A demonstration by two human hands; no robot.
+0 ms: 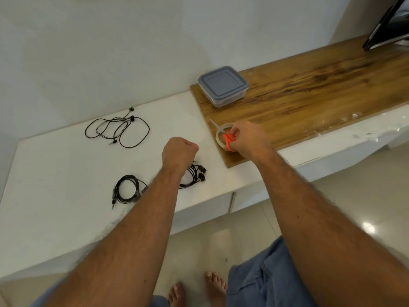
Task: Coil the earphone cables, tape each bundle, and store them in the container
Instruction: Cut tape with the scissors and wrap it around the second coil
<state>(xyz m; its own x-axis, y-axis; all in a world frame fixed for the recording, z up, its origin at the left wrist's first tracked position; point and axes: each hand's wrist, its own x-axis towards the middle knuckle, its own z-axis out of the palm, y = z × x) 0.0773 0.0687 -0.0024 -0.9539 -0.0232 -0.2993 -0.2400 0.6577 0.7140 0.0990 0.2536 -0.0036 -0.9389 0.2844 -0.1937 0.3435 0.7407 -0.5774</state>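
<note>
Right hand point(249, 138): grip pinching orange scissors point(229, 140) over tape roll point(224, 135). Left hand point(179, 151): grip fisted above coiled earphones point(194, 175); contents unclear. Advice: keep tape taut, cut cleanly.

You are facing a plain white wall point(110, 52). A glossy white counter point(55, 162) is running along it, adjoining a wooden board point(321, 85). Beige floor tiles point(354, 207) are reflecting overhead light. A dark screen point(389, 25) is leaning at upper right.
</note>
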